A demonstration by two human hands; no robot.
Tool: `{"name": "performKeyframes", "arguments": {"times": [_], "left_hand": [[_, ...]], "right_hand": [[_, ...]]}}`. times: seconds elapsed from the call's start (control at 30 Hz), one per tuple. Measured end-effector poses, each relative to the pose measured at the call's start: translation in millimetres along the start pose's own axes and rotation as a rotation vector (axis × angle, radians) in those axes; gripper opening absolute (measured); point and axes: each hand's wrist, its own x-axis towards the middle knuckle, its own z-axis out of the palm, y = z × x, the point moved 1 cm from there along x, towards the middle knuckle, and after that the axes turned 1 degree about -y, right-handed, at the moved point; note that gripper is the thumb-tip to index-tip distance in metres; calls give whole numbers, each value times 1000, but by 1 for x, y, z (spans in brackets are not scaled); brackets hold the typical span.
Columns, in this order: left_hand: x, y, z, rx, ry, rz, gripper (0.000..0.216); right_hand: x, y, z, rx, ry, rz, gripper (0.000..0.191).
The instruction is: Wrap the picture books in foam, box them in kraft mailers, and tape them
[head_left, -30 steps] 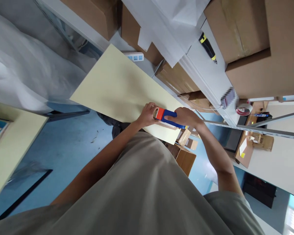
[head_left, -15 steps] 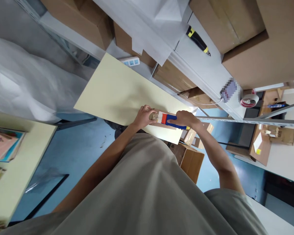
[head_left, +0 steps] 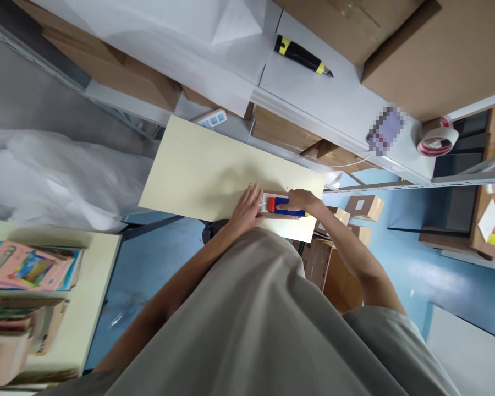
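Note:
My right hand (head_left: 302, 201) is closed around the blue handle of a tool (head_left: 289, 206) with a red part near its front and a yellow end. Its exact kind is not clear. The tool lies over a small brown cardboard box (head_left: 279, 215) on a pale yellow board (head_left: 193, 165). At the box's left end, my left hand (head_left: 247, 206) rests flat with its fingers stretched out. A whitish piece shows between that hand and the red part.
On the grey shelf (head_left: 313, 88) beyond lie a black and yellow pointed tool (head_left: 303, 56), a blurred-out phone-like item (head_left: 385, 131) and tape rolls (head_left: 437, 141). A power strip (head_left: 212, 118) sits behind the board. Books (head_left: 33, 267) lie on a table at left.
My left hand has gone from a pinching grasp at the tool's front to lying flat with fingers extended. My right hand keeps its hold. The camera view has shifted.

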Motion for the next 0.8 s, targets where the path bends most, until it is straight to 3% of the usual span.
{"name": "performKeyframes", "arguments": {"times": [0.13, 0.47, 0.57, 0.8], "left_hand": [[2, 8, 18, 127, -146, 107, 112], [8, 1, 24, 210, -232, 112, 89], [9, 4, 24, 213, -244, 122, 89], [12, 6, 24, 200, -230, 127, 92]], "right_hand": [[8, 8, 3, 35, 12, -19, 82], [0, 37, 18, 222, -36, -109, 73], [-11, 66, 22, 246, -58, -92, 71], [-62, 173, 39, 313, -199, 144, 62]]}}
